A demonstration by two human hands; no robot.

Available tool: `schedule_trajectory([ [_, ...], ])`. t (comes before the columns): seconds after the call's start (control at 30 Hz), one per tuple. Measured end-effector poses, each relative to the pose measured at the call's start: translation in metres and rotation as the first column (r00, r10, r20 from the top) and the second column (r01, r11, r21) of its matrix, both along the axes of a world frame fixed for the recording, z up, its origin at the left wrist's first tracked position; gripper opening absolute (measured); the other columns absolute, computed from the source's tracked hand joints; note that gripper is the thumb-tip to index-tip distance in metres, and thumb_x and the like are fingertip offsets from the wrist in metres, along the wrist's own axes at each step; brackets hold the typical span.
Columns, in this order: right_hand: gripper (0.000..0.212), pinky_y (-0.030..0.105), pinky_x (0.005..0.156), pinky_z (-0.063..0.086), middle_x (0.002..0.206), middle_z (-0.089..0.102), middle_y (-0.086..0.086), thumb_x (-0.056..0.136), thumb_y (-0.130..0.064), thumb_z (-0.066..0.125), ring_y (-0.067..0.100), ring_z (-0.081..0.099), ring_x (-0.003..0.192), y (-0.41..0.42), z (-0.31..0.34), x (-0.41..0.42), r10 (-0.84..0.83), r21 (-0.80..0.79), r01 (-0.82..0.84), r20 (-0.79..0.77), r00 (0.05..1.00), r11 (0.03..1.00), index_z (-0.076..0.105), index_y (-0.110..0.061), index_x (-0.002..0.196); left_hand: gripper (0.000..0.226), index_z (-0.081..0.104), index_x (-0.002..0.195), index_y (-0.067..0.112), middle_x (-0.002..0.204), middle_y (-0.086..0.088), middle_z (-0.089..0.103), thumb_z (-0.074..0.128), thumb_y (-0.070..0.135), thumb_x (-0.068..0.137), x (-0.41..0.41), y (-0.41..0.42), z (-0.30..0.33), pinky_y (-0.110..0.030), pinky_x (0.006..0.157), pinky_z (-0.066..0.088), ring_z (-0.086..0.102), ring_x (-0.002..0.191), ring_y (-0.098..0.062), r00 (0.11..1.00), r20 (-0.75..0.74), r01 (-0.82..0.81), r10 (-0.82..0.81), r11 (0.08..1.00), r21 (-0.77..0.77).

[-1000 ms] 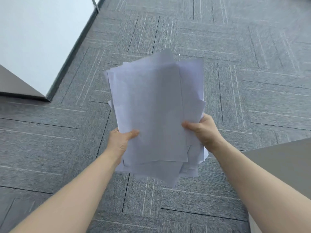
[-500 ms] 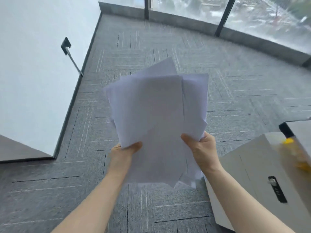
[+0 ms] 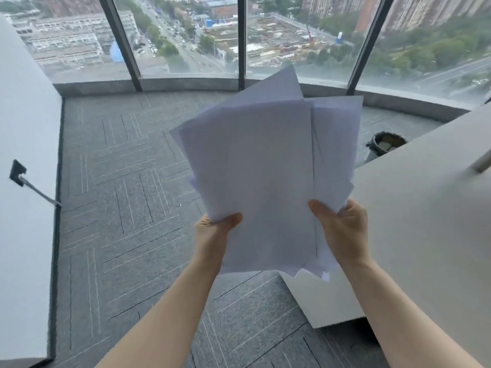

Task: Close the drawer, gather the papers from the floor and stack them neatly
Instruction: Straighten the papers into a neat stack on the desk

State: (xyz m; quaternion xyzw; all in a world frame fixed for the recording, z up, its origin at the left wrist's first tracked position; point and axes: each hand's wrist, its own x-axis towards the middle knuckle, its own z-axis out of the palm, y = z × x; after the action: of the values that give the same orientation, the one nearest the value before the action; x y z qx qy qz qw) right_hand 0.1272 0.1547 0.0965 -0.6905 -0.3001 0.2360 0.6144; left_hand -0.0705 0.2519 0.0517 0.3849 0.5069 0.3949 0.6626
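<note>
Papers (image 3: 260, 181) in two hands

Two hands show, the left hand (image 3: 212, 232) and the right hand (image 3: 342, 229), each with one bare forearm behind it, and together they hold one loose bundle of papers (image 3: 260, 181); its sheets overlap too much to count, though at least four separate edges fan out at the top. One white desk (image 3: 425, 235) stands at the right, with one dark-lined bin (image 3: 386, 144) beyond it. Three dark window posts (image 3: 241, 41) split the glass, and one black wall socket (image 3: 17, 172) with one cable sits at the left.
</note>
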Motion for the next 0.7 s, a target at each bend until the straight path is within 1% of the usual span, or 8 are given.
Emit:
schedule_trajectory([
  [0.1,0.016,0.024,0.056,0.049,0.061,0.066,-0.012,0.081,-0.011,0.074,0.009,0.059,0.058,-0.036,0.026,0.034,-0.129,0.003,0.129,-0.02,0.991,0.992,0.064,-0.01,0.068,0.022,0.072,0.079,0.016,0.073,0.001,0.075,0.082,0.017,0.06,0.051,-0.014,0.023,-0.037,0.071,0.054,0.068,0.069,-0.022,0.996,0.008,0.094,-0.094,0.995,0.027],
  [0.2,0.011,0.02,0.053,0.05,0.062,0.067,-0.012,0.081,-0.011,0.074,0.006,0.06,0.057,-0.076,0.049,0.072,-0.248,0.012,0.248,-0.001,0.969,0.969,0.066,-0.009,0.073,0.023,0.072,0.079,0.016,0.073,0.002,0.075,0.081,0.022,0.058,0.105,-0.036,0.042,-0.04,0.072,0.053,0.067,0.07,-0.023,0.98,0.011,0.197,-0.197,0.979,0.05],
  [0.23,0.011,0.021,0.054,0.049,0.065,0.067,-0.007,0.081,-0.011,0.073,0.008,0.06,0.057,-0.09,0.056,0.084,-0.286,0.015,0.286,0.004,0.958,0.958,0.065,-0.006,0.075,0.027,0.073,0.082,0.014,0.076,0.0,0.075,0.081,0.024,0.058,0.123,-0.044,0.047,-0.042,0.074,0.054,0.067,0.072,-0.024,0.973,0.001,0.229,-0.23,0.972,0.055],
  [0.3,0.017,0.016,0.047,0.043,0.065,0.061,0.001,0.082,-0.009,0.072,0.006,0.053,0.051,-0.119,0.066,0.108,-0.353,0.023,0.353,0.022,0.935,0.935,0.061,-0.001,0.074,0.032,0.074,0.086,0.012,0.08,-0.003,0.075,0.081,0.025,0.058,0.158,-0.062,0.056,-0.047,0.079,0.055,0.068,0.076,-0.027,0.956,-0.01,0.293,-0.294,0.953,0.073],
  [0.4,0.02,0.016,0.043,0.038,0.063,0.059,0.004,0.082,-0.011,0.073,0.007,0.049,0.048,-0.163,0.075,0.142,-0.433,0.018,0.432,0.04,0.901,0.902,0.059,0.0,0.072,0.025,0.075,0.078,0.015,0.079,-0.001,0.076,0.082,0.027,0.057,0.208,-0.09,0.065,-0.046,0.08,0.054,0.069,0.082,-0.03,0.918,-0.054,0.397,-0.394,0.913,0.092],
  [0.5,0.02,0.014,0.042,0.036,0.061,0.058,0.002,0.082,-0.012,0.073,0.008,0.049,0.049,-0.205,0.084,0.173,-0.505,0.019,0.505,0.043,0.862,0.863,0.059,-0.002,0.07,0.019,0.073,0.07,0.016,0.068,0.006,0.073,0.079,0.027,0.056,0.252,-0.124,0.073,-0.038,0.074,0.051,0.066,0.075,-0.024,0.88,-0.083,0.474,-0.467,0.873,0.113],
  [0.6,0.019,0.01,0.041,0.037,0.055,0.061,-0.008,0.082,-0.009,0.072,-0.002,0.051,0.045,-0.241,0.088,0.201,-0.554,0.044,0.552,0.028,0.832,0.832,0.062,-0.013,0.067,0.019,0.073,0.075,0.015,0.067,0.007,0.074,0.075,0.024,0.058,0.292,-0.158,0.079,-0.031,0.067,0.051,0.067,0.069,-0.018,0.848,-0.049,0.53,-0.528,0.84,0.118],
  [0.7,0.024,0.011,0.042,0.037,0.05,0.059,-0.012,0.082,-0.006,0.072,-0.001,0.049,0.044,-0.27,0.088,0.224,-0.589,0.069,0.588,-0.001,0.808,0.806,0.06,-0.015,0.063,0.023,0.071,0.08,0.016,0.064,0.009,0.073,0.074,0.021,0.058,0.328,-0.187,0.079,-0.027,0.06,0.052,0.067,0.065,-0.016,0.841,-0.006,0.539,-0.542,0.836,0.098],
])
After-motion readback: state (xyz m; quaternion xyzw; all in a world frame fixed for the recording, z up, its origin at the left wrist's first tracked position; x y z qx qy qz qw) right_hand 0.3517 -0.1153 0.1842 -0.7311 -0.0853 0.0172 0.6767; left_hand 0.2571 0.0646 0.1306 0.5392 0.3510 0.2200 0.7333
